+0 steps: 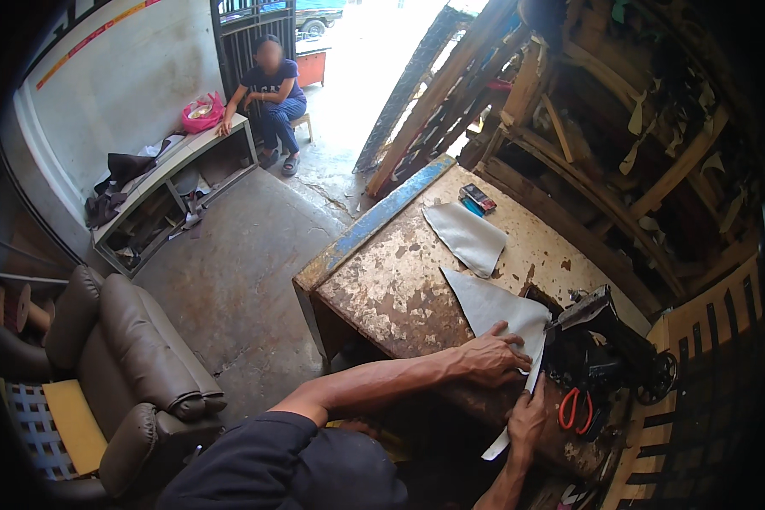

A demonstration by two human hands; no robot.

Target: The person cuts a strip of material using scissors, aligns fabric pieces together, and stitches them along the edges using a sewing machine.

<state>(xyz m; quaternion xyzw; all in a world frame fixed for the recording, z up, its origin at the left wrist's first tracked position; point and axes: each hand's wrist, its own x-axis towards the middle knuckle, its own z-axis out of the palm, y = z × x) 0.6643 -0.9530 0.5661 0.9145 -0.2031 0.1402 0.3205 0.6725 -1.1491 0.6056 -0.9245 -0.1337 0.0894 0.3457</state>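
My left hand [500, 357] lies on a large pale grey fabric piece [480, 296], fingers bent over it near its folded edge beside the black sewing machine [597, 331]. My right hand [527, 418] grips the long narrow edge of that piece, lower down at the table's front. Red-handled scissors [575, 412] lie just right of my right hand, below the machine. A second grey piece [463, 234] rests farther back on the worn table [378, 289], near a phone [478, 197].
A person [272, 102] sits by the doorway, one hand on a low cabinet [170, 195] holding a pink bag [202, 115] and dark scraps. A grey padded seat [153, 340] stands at left. Leaning wooden frames [603, 170] line the right; a strapped wooden frame [671, 408] is near the machine.
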